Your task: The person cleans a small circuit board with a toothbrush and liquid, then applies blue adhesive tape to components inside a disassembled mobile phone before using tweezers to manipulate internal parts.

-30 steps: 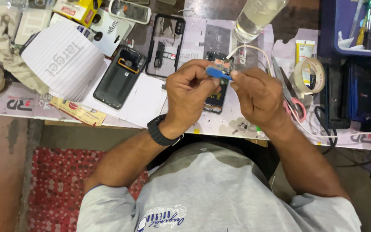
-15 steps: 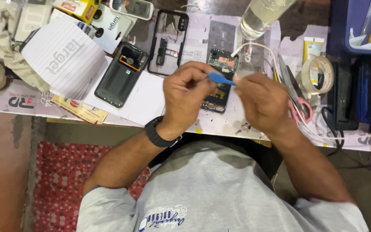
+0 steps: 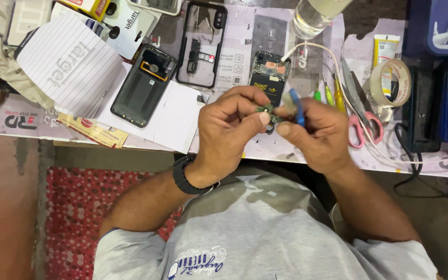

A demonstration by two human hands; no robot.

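- Left hand [image 3: 229, 129] pinches a small green circuit board [image 3: 266, 110] in its grip — lifted clear of the counter [image 3: 224, 67].
- Right hand [image 3: 315, 132] clasps a blue tool [image 3: 296, 106] against that board.
- Beyond the grip, the opened phone [image 3: 269, 78] lies gutted — judging by this, reassembly remains.

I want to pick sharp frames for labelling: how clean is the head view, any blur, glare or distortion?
Head view: lighting is even and soft, shadows faint; the left hand and right hand look slightly soft, the small green board between them hard to resolve; the benchtop things stay sharp; mild glare on the clear bottle; edges bend little.
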